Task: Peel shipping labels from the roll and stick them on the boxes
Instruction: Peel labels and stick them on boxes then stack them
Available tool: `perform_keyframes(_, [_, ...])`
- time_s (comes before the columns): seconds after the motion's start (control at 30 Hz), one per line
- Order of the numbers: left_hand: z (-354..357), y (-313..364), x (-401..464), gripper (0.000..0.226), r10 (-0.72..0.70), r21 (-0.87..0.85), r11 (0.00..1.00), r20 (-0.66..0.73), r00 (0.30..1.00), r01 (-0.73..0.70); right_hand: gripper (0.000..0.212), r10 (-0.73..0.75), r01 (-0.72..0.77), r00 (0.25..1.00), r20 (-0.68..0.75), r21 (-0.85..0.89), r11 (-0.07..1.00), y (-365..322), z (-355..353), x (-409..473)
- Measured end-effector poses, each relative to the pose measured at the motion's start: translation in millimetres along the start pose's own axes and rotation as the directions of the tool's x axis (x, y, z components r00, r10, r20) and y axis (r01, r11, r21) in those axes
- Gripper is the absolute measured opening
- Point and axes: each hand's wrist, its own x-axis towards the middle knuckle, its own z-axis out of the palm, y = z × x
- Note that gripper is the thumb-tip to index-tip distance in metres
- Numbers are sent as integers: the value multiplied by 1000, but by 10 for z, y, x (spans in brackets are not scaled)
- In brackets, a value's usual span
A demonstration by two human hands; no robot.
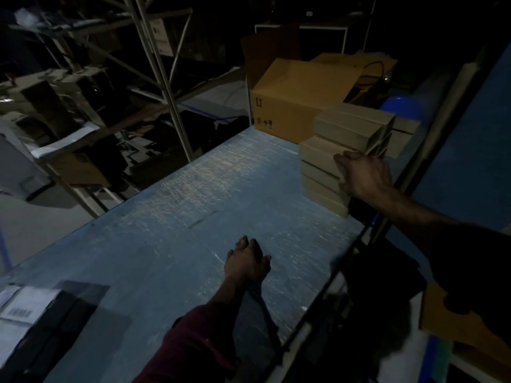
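Observation:
A stack of several flat tan boxes [322, 172] stands at the right side of the blue table [193, 205]. My right hand [365, 175] reaches onto this stack, its fingers wrapped around the edge of an upper box. More tan boxes [351, 128] lie on top, just beyond my hand. Near the table's front, my left hand [247, 261] rests on the surface with fingers loosely together, holding nothing. White printed labels with a barcode [20, 308] lie at the table's near left corner. No label roll is visible in the dim light.
A big open cardboard carton [287, 103] sits at the table's far end. Metal shelving [163, 78] with boxes runs along the left. A dark flat object [63, 313] lies beside the labels. Another cardboard piece [456, 324] is at lower right, off the table.

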Motion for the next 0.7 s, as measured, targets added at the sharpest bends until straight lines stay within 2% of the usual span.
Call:
perform_keyframes(0.13, [-8,-47,57,71,-6,-38,999,34,999,7,65,-40,94,976,-212,250,964,-48,-50,-86])
perform_keyframes(0.2, [-30,-104,110,77,2,-35,999,61,998,0,63,9,110,955,-296,382,918,-167,-112,-147])
perform_keyframes(0.23, [-44,-150,113,73,3,-57,998,56,998,0,63,64,88,954,-292,480,873,-262,-160,-184])
perform_keyframes(0.27, [-66,-208,92,71,21,-95,995,21,1000,-19,63,128,46,961,-243,602,797,-359,-187,-218])
perform_keyframes(0.33, [-187,-320,-70,77,13,-180,984,-23,1000,-17,58,205,-71,977,-58,820,568,-551,-169,-290])
perform_keyframes(0.4, [-293,-469,-345,79,-40,-264,964,-29,999,31,38,186,-139,980,74,921,364,-771,-1,-381])
perform_keyframes(0.47, [-363,-637,-745,68,-141,-371,923,-81,987,102,20,142,-199,975,171,956,215,-1082,212,-535])
perform_keyframes(0.53, [-382,-796,-1183,60,-267,-534,831,-132,955,159,5,36,-260,965,258,949,176,-1407,441,-753])
perform_keyframes(0.6, [-344,-992,-1605,55,-411,-688,701,-179,894,185,17,-81,-310,939,334,925,221,-1741,689,-945])
perform_keyframes(0.63, [-343,-1089,-1806,63,-454,-733,656,-193,870,180,15,-137,-331,920,368,914,234,-1898,793,-1034])
perform_keyframes(0.7, [-350,-1290,-2172,82,-495,-748,639,-222,840,179,9,-268,-357,866,421,898,256,-2235,911,-1159])
